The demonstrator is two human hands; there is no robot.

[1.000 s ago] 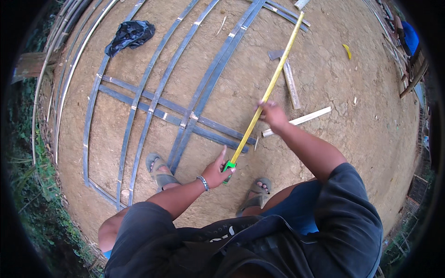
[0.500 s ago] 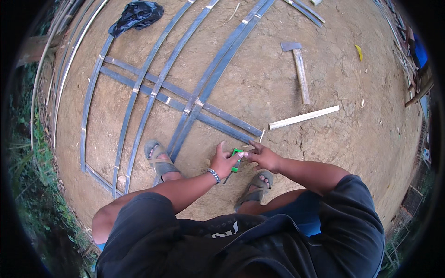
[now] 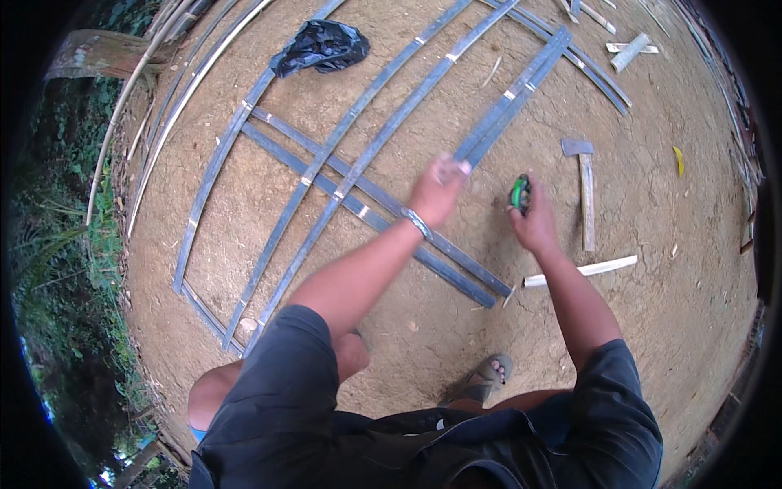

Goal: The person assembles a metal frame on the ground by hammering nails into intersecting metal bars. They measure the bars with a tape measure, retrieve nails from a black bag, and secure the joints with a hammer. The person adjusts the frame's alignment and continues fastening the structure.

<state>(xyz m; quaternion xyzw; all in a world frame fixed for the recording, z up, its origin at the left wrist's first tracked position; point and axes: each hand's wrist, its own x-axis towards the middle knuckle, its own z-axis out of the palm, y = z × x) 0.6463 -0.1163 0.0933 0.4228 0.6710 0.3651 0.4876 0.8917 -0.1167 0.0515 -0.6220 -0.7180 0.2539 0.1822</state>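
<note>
Head view, and the tape (image 3: 520, 192), run out long a second ago, is now wound in, tucked in the right hand's (image 3: 533, 220) curled fingers above bare dirt. That frees the left hand (image 3: 440, 191), now closed round the paired strips (image 3: 513, 98)! Beneath that arm run the crosspieces (image 3: 452, 275); rightward lies the axe (image 3: 588, 196).
</note>
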